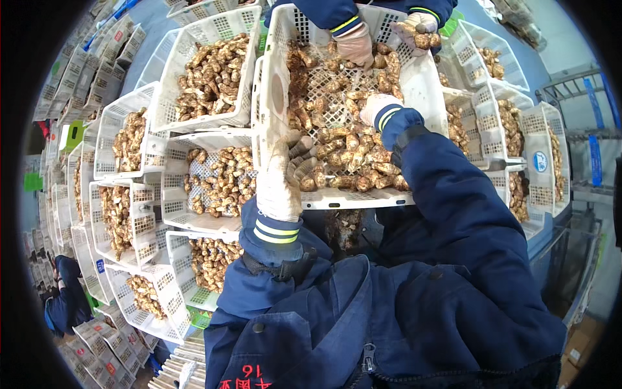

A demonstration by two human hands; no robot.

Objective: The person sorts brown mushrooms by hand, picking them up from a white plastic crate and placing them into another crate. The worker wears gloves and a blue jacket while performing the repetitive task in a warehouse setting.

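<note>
A white plastic crate (357,199) stands before me, its mesh floor partly covered with brown, knobbly mushrooms (359,150), which look like young matsutake-type mushrooms. My left hand (284,175), in a pale, soiled glove, rests over the crate's left near corner, fingers spread beside several mushrooms; whether it touches them is unclear. Near the crate's middle, my gloved right hand (381,108) reaches down onto a mushroom, fingertips partly hidden. Across the crate, a co-worker's gloved hand (357,46) reaches among the mushrooms. The co-worker's other hand (418,31) holds several mushrooms above the far right corner.
Mushroom-filled crates stand close on the left (209,124) and on the right (505,155). Stacked crates (97,78) line the far left. A person in dark clothing (68,296) is at the lower left. A metal rack (578,131) stands at the right.
</note>
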